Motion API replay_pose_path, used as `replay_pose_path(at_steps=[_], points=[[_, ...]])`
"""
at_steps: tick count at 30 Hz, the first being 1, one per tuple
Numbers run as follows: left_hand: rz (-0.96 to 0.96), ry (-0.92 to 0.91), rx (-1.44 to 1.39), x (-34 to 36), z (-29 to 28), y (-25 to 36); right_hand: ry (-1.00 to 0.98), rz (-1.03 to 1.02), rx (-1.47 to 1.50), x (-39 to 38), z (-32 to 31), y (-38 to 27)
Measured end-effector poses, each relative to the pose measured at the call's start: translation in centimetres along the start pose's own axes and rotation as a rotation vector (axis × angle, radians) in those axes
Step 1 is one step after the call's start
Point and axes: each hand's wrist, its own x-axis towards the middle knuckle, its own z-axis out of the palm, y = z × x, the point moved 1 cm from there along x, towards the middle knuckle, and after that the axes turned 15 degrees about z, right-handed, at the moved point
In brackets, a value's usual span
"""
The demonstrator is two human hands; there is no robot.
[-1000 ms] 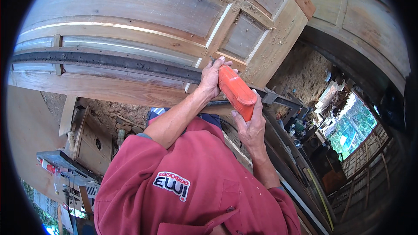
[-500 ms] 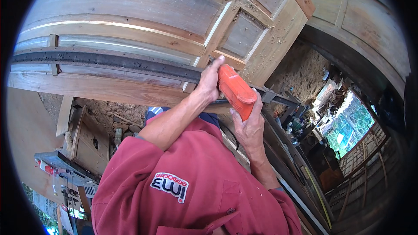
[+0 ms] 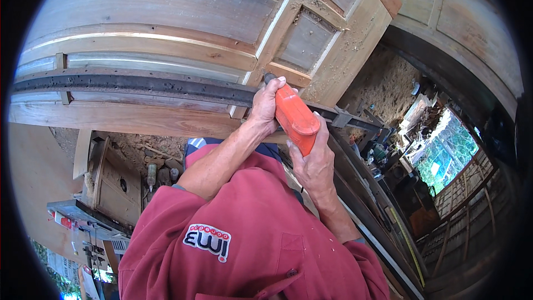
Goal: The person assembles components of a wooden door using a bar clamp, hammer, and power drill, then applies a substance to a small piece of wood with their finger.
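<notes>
My left hand and right hand gripped the orange power tool by the panelled door's near edge, seemingly positioning it, so the next move called for steady aim.

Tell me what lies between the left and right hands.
The orange tool, in the head view: the left hand holds its far end, the right hand its near end.

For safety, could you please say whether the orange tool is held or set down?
The tool is held: left hand at its front, right hand at its rear.
</notes>
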Motion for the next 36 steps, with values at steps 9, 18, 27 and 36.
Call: replay_pose_path(at_steps=[9,18,27,36], points=[[0.022,0.006,-0.006,0.4,-0.3,-0.5,0.024,-0.030,-0.024,0.3,0.4,0.7],[0.015,0.019,-0.017,0.6,-0.6,-0.4,0.017,-0.041,-0.029,0.7,0.8,0.7],[0.021,0.005,-0.030,1.0,-1.0,-0.4,0.003,-0.044,-0.047,1.3,1.0,0.7],[0.015,0.004,-0.059,1.8,-1.3,-0.6,-0.003,-0.064,-0.073,2.0,1.1,0.5]])
